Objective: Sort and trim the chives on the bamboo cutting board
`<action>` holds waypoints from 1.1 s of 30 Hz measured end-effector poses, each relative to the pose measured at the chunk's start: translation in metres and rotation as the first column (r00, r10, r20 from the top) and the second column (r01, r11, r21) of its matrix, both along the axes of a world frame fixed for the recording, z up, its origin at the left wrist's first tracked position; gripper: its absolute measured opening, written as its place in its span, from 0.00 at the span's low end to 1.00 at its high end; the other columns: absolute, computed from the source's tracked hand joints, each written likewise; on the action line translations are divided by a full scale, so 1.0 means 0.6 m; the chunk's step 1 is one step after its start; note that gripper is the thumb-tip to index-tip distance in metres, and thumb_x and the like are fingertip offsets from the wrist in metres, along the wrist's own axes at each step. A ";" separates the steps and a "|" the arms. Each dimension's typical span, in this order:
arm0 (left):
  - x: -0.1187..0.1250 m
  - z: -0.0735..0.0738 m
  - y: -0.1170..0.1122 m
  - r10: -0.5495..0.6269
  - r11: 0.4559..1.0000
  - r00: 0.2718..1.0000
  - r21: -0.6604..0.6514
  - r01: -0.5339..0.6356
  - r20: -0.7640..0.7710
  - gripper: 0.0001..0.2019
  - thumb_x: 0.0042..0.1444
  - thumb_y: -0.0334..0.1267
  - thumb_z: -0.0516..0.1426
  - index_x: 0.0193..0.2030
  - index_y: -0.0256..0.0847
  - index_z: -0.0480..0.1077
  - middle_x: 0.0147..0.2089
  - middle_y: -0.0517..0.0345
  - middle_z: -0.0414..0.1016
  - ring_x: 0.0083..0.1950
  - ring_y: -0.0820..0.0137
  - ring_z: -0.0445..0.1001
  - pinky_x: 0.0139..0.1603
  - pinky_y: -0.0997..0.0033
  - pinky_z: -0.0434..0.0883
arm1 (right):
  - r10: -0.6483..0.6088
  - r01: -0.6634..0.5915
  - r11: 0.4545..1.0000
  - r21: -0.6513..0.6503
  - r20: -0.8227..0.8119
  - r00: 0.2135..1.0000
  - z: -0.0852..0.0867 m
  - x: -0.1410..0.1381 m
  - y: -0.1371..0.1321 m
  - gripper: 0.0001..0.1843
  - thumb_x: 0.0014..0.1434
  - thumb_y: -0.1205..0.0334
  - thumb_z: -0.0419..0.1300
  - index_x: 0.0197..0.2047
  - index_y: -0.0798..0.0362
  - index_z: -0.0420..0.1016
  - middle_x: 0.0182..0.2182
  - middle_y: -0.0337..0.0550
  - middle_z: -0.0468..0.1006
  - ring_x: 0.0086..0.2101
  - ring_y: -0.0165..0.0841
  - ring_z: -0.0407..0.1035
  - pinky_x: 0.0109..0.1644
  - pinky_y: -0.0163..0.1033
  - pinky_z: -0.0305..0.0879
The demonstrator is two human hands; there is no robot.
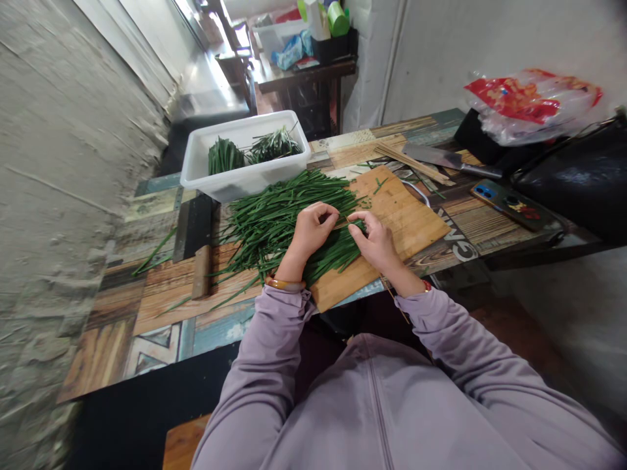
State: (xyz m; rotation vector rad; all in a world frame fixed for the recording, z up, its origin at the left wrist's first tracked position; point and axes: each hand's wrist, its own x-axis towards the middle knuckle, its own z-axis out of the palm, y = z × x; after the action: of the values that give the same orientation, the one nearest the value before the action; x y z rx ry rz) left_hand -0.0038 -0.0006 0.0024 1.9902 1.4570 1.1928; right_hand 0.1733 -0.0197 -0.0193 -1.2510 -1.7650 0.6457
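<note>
Rough pale wall (53, 196) runs down my left, and the patchwork-patterned table (112, 326) stretches in front of me. At its far edge sits a white plastic tub (215, 186) with two bundles of greens (225, 155) inside. Nearer me, a broad heap of long green stalks (274, 222) covers the middle of the table, its right side lapping onto a wooden cutting board (416, 228). Left of the heap lies a cleaver (196, 225), handle toward me; beyond the board are a second knife (431, 155) and some wooden sticks (414, 163), with a phone (507, 204) farther right. Above the stalks, my left hand (313, 230) has thumb and fingertips drawn together, while my right hand (377, 245) brings thumb and forefinger close beside it. Something thin and brownish (347, 219) shows at the right fingertips; I can't tell whether either hand grips it.
</note>
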 end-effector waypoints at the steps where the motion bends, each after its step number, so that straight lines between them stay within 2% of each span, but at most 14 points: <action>1: 0.000 0.001 0.000 0.001 1.000 1.000 0.001 -0.001 -0.002 0.06 0.56 0.32 0.57 0.31 0.38 0.76 0.31 0.58 0.76 0.34 0.71 0.71 0.38 0.71 0.68 | 0.000 0.000 1.000 -0.003 0.001 1.000 0.001 0.000 0.000 0.16 0.62 0.53 0.55 0.48 0.52 0.77 0.34 0.43 0.80 0.29 0.35 0.69 0.38 0.40 0.63; 19: 0.001 0.005 -0.005 -0.033 0.999 0.999 0.015 0.033 0.005 0.06 0.56 0.29 0.57 0.34 0.39 0.76 0.31 0.59 0.73 0.33 0.72 0.69 0.36 0.71 0.66 | -0.017 0.017 1.000 0.004 0.004 1.000 0.000 -0.002 0.000 0.15 0.62 0.54 0.56 0.47 0.50 0.78 0.33 0.42 0.79 0.29 0.35 0.68 0.38 0.39 0.63; 33: 0.003 0.009 -0.006 -0.070 0.997 0.997 0.017 0.070 -0.011 0.07 0.57 0.28 0.55 0.33 0.40 0.75 0.34 0.58 0.75 0.37 0.70 0.71 0.42 0.69 0.70 | -0.027 0.027 0.999 -0.018 0.013 1.000 0.001 -0.003 0.001 0.14 0.61 0.54 0.56 0.45 0.49 0.77 0.31 0.41 0.79 0.29 0.35 0.69 0.38 0.40 0.64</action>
State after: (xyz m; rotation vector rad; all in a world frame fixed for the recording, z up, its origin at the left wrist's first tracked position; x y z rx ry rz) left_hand -0.0021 -0.0044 0.0078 2.0451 1.3743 1.1711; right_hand 0.1718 -0.0188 -0.0186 -1.2923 -1.7534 0.6412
